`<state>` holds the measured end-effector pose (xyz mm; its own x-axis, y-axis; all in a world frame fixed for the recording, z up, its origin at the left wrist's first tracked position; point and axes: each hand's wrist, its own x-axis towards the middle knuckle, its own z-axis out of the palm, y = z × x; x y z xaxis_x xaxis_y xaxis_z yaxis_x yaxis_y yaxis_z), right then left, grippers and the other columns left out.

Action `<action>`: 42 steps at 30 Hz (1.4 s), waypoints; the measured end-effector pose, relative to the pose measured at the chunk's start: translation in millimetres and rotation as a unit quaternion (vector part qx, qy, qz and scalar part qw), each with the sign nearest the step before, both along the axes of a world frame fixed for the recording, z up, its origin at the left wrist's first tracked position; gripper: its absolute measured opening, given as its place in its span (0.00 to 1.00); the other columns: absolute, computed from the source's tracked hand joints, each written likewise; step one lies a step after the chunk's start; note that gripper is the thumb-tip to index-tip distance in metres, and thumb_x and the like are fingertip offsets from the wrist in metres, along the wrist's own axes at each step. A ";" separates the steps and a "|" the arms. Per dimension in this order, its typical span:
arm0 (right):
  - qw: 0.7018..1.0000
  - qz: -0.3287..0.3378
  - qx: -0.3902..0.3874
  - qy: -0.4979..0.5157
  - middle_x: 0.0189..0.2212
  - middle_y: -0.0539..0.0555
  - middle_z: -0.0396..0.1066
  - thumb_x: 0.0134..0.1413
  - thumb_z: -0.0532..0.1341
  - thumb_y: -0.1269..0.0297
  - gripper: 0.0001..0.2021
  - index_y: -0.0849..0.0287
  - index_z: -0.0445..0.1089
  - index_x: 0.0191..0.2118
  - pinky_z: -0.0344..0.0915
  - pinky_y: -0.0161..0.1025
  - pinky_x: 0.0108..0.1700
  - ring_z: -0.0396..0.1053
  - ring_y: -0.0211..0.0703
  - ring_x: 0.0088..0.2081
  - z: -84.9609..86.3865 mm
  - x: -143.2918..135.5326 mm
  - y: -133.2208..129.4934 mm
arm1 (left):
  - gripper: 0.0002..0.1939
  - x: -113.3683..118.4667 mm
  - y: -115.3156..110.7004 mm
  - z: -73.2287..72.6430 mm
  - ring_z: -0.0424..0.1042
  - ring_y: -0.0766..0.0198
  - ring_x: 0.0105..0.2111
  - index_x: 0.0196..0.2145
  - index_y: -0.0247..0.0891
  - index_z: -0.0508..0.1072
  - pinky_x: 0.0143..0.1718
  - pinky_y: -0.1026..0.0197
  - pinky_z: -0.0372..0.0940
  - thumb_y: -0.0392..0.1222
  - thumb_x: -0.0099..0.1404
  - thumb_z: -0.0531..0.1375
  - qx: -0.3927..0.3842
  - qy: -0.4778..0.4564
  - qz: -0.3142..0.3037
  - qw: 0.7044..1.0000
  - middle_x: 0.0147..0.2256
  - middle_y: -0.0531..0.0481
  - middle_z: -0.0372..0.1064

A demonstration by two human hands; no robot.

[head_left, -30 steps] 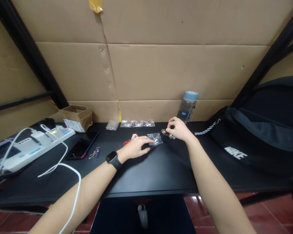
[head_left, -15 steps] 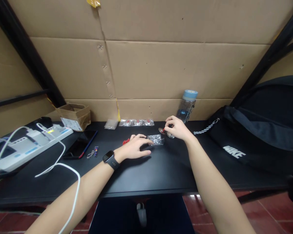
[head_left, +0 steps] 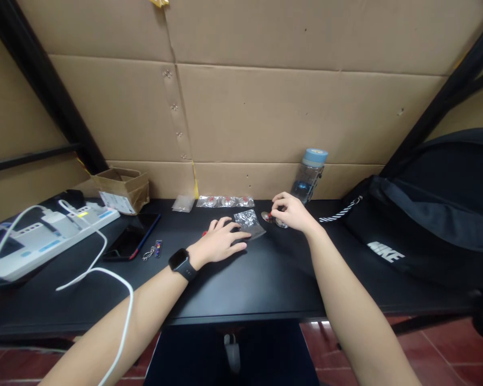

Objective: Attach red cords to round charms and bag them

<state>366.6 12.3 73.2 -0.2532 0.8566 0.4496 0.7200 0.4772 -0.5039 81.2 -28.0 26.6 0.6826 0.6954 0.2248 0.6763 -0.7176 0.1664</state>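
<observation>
My left hand (head_left: 222, 241) lies with fingers spread, its fingertips on a clear plastic bag (head_left: 247, 219) on the black table. Some small red pieces (head_left: 205, 233) show partly behind that hand. Farther right, my right hand (head_left: 293, 211) has thumb and fingers closed in a pinch, with a small red piece (head_left: 270, 215) at the fingertips. This red piece is over a round, shiny metal disc (head_left: 265, 217). Another round metal piece (head_left: 282, 223) sits below the hand, partly covered by it.
Clear packets with red-marked round pieces (head_left: 226, 201) line the back, beside flat clear bags (head_left: 183, 203). A water bottle (head_left: 308, 174) and a black backpack (head_left: 426, 214) stand right. Leftward are a cardboard box (head_left: 124, 190), phone (head_left: 133, 238), keychain (head_left: 157, 248) and power strip (head_left: 56, 241).
The plastic bag has turned and spread out under my left fingertips, shifting slightly left and back. My left hand has moved a little left. My right hand keeps its pinch in about the same place.
</observation>
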 end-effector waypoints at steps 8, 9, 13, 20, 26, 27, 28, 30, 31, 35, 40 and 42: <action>0.996 0.070 -0.032 0.052 0.46 0.54 0.70 0.51 0.63 0.67 0.06 0.58 0.75 0.25 0.68 0.39 0.42 0.71 0.43 0.42 2.5 -17.9 -8.3 | 0.22 5.2 -0.3 7.8 0.56 0.45 0.62 0.61 0.53 0.69 0.58 0.39 0.53 0.57 0.74 0.52 -0.002 -0.099 0.030 0.995 0.59 0.46 0.67; 0.994 0.084 -0.035 0.058 0.46 0.54 0.69 0.51 0.63 0.67 0.07 0.58 0.75 0.26 0.68 0.39 0.42 0.71 0.43 0.42 3.5 -20.9 -10.2 | 0.23 6.4 -0.9 9.3 0.57 0.46 0.61 0.62 0.50 0.67 0.58 0.41 0.54 0.57 0.74 0.53 -0.003 -0.124 0.039 0.992 0.59 0.45 0.67; 0.988 0.141 -0.036 0.057 0.48 0.55 0.69 0.54 0.63 0.66 0.06 0.58 0.77 0.28 0.68 0.41 0.45 0.71 0.43 0.43 5.6 -32.6 -17.9 | 0.24 9.2 -4.1 15.4 0.60 0.49 0.60 0.61 0.48 0.66 0.58 0.44 0.56 0.57 0.72 0.56 0.018 -0.196 0.056 0.979 0.60 0.45 0.67; 0.974 0.222 0.000 0.044 0.49 0.55 0.67 0.58 0.65 0.66 0.06 0.56 0.78 0.31 0.62 0.46 0.60 0.68 0.48 0.54 4.5 -47.7 -27.2 | 0.11 12.1 -7.2 18.8 0.62 0.50 0.58 0.46 0.50 0.79 0.56 0.46 0.57 0.52 0.71 0.60 0.040 -0.219 0.043 0.974 0.54 0.50 0.71; 0.975 0.219 -0.009 0.020 0.50 0.56 0.67 0.56 0.66 0.68 0.04 0.56 0.79 0.32 0.63 0.48 0.59 0.68 0.49 0.53 4.2 -57.3 -33.1 | 0.05 11.3 -0.6 12.1 0.64 0.51 0.56 0.37 0.49 0.82 0.57 0.45 0.58 0.48 0.66 0.65 0.016 -0.257 0.046 0.965 0.50 0.51 0.74; 0.976 0.218 -0.006 0.012 0.50 0.56 0.67 0.56 0.66 0.68 0.04 0.56 0.79 0.31 0.63 0.48 0.59 0.69 0.48 0.53 4.1 -57.9 -33.4 | 0.05 10.6 0.4 11.7 0.64 0.51 0.56 0.36 0.48 0.82 0.57 0.45 0.58 0.48 0.65 0.66 0.014 -0.259 0.046 0.965 0.49 0.51 0.74; 0.977 0.215 -0.003 0.004 0.50 0.56 0.68 0.56 0.65 0.68 0.04 0.56 0.79 0.31 0.63 0.47 0.58 0.69 0.48 0.53 4.3 -57.7 -33.3 | 0.05 9.9 1.1 11.7 0.64 0.51 0.56 0.35 0.48 0.82 0.58 0.45 0.58 0.48 0.65 0.66 0.011 -0.258 0.045 0.965 0.49 0.50 0.74; 0.978 0.209 0.002 -0.014 0.49 0.56 0.69 0.57 0.65 0.68 0.05 0.56 0.78 0.31 0.65 0.46 0.56 0.70 0.47 0.51 5.6 -53.1 -31.2 | 0.06 8.6 1.8 12.4 0.64 0.51 0.56 0.33 0.49 0.83 0.58 0.44 0.58 0.48 0.65 0.66 0.006 -0.250 0.042 0.967 0.48 0.51 0.74; 0.979 0.200 0.005 -0.023 0.49 0.56 0.70 0.57 0.64 0.67 0.05 0.57 0.78 0.32 0.66 0.45 0.54 0.71 0.47 0.50 6.5 -48.2 -28.9 | 0.06 8.1 1.6 13.1 0.64 0.51 0.56 0.32 0.49 0.83 0.58 0.44 0.58 0.49 0.65 0.66 0.003 -0.243 0.039 0.969 0.48 0.51 0.74; 0.993 0.086 0.010 -0.084 0.42 0.55 0.74 0.56 0.64 0.69 0.06 0.57 0.77 0.39 0.68 0.43 0.50 0.73 0.46 0.43 7.0 -9.4 -12.4 | 0.06 6.1 -1.4 17.0 0.63 0.50 0.56 0.32 0.48 0.82 0.59 0.43 0.57 0.49 0.64 0.66 -0.024 -0.207 0.006 0.978 0.49 0.51 0.74; 0.983 -0.052 -0.086 -0.156 0.48 0.61 0.76 0.45 0.71 0.65 0.22 0.58 0.77 0.50 0.68 0.47 0.54 0.74 0.54 0.48 -7.6 43.5 9.5 | 0.06 4.0 -6.6 20.7 0.61 0.48 0.58 0.32 0.50 0.83 0.60 0.43 0.56 0.50 0.63 0.67 -0.077 -0.141 -0.073 0.984 0.51 0.51 0.73; 0.979 -0.054 -0.126 -0.150 0.50 0.60 0.77 0.43 0.73 0.62 0.26 0.58 0.76 0.51 0.69 0.46 0.54 0.75 0.54 0.49 -14.7 52.8 14.8 | 0.06 4.2 -7.7 19.7 0.60 0.48 0.58 0.32 0.51 0.83 0.59 0.43 0.56 0.51 0.63 0.67 -0.092 -0.121 -0.098 0.983 0.52 0.51 0.72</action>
<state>419.4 27.1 58.5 -0.2433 0.9597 0.1403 0.8932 0.2781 -0.3533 85.5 -35.6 46.3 0.7501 0.5992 0.2797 0.4518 -0.7733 0.4449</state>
